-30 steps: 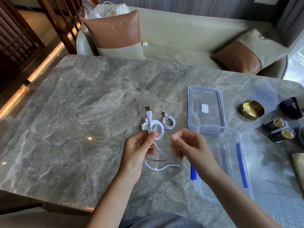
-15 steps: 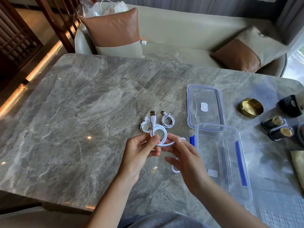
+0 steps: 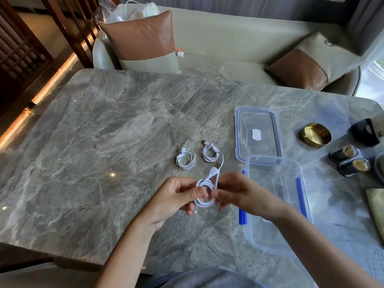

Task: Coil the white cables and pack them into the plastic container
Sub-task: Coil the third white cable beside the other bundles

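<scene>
Between the two hands, just above the marble table (image 3: 104,152): a white cable (image 3: 205,192) wound into a small loop, pinched at its left side by the left hand (image 3: 176,199) and at its right side by the right hand (image 3: 239,194), both closed on the coil. USB plug (image 3: 217,166) poking up and away from the fingers, so the loose tail lies along the far-near line. Beyond the hands, two coiled cables (image 3: 186,160) resting on the table, not yet packed. Immediately right of the right hand, the open plastic container (image 3: 299,242), long axis running far to near, seemingly empty; lid (image 3: 257,134) lying beyond it. Right hand nearer the container, so probably the one for the drop.
</scene>
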### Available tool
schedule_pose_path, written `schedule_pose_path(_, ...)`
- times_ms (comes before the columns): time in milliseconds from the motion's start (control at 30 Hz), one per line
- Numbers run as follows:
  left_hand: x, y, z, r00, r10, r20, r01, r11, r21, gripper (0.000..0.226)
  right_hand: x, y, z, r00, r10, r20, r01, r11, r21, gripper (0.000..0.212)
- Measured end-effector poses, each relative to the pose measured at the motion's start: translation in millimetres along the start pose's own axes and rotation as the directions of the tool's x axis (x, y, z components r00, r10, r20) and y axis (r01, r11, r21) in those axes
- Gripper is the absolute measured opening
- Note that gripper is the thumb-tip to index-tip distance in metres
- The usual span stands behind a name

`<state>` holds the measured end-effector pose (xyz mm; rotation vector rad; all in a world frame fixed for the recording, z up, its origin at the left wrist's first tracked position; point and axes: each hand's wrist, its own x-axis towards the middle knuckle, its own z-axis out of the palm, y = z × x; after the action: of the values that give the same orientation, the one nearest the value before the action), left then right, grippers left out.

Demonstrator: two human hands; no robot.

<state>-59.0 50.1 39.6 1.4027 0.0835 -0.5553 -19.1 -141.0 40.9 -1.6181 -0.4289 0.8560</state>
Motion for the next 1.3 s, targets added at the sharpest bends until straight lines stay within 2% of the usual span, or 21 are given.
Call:
schedule_pose_path(133, -2, -2, 0, 0.997, -0.042, 0.057, 0.043, 0.999, -0.010, 0.019, 0, -3, -7, 0.998, 0.040, 0.049, -0.041, 0.999, 0.015, 0.039)
schedule_pose_path(200, -2, -2, -1, 0.999, -0.025, 0.045, 0.024, 1.000, 0.015, 0.021, -1, -4, -10, 0.997, 0.054, 0.062, -0.055, 0.998, 0.014, 0.043)
schedule_pose_path(300, -2, 2, -4, 0.999, 0.029, -0.014, -0.028, 0.995, 0.099, 0.023, -4, -9, -14, 0.993, 0.073, 0.096, -0.078, 0.996, 0.054, 0.039)
schedule_pose_path(400, 1, 11, -5, 0.978, 0.199, -0.060, -0.188, 0.970, 0.154, 0.024, -8, -18, -16, 0.981, 0.078, 0.178, -0.096, 0.991, 0.092, 0.021)
schedule_pose_path(467, 7, 21, -1, 0.945, 0.323, 0.051, -0.322, 0.888, 0.328, 0.029, -11, -24, -14, 0.962, 0.074, 0.263, -0.104, 0.989, 0.105, 0.007)
schedule_pose_path(533, 13, 28, 8, 0.927, 0.322, 0.195, -0.376, 0.787, 0.490, 0.034, -12, -28, -12, 0.946, 0.078, 0.316, -0.114, 0.989, 0.098, 0.009)
schedule_pose_path(633, 18, 35, 13, 0.944, 0.248, 0.219, -0.329, 0.775, 0.539, 0.024, -14, -31, -13, 0.940, 0.114, 0.320, -0.137, 0.989, 0.052, 0.022)
schedule_pose_path(800, 16, 34, -7, 0.968, 0.219, 0.119, -0.243, 0.722, 0.648, 0.007, -20, -28, -24, 0.959, 0.151, 0.239, -0.157, 0.988, 0.007, 0.021)
schedule_pose_path(900, 10, 28, -14, 0.980, 0.181, 0.085, -0.195, 0.771, 0.606, 0.006, -17, -23, -28, 0.978, 0.161, 0.130, -0.159, 0.987, -0.025, 0.013)
schedule_pose_path(1000, 7, 21, -14, 0.995, 0.084, 0.053, -0.098, 0.900, 0.425, 0.006, -12, -19, -25, 0.988, 0.144, 0.060, -0.142, 0.989, -0.038, 0.013)
schedule_pose_path(1067, 4, 17, -13, 0.999, 0.037, 0.039, -0.047, 0.953, 0.300, 0.016, -10, -19, -22, 0.992, 0.126, 0.017, -0.126, 0.992, -0.018, 0.014)
schedule_pose_path(1167, 2, 13, -11, 0.999, -0.009, 0.031, 0.004, 0.985, 0.170, 0.034, -6, -17, -16, 0.996, 0.071, -0.058, -0.070, 0.997, 0.026, 0.011)
schedule_pose_path(1300, 0, 7, -6, 1.000, -0.024, 0.008, 0.024, 0.998, 0.055, 0.029, -1, -16, -11, 0.986, 0.030, -0.162, -0.005, 0.989, 0.151, 0.014)
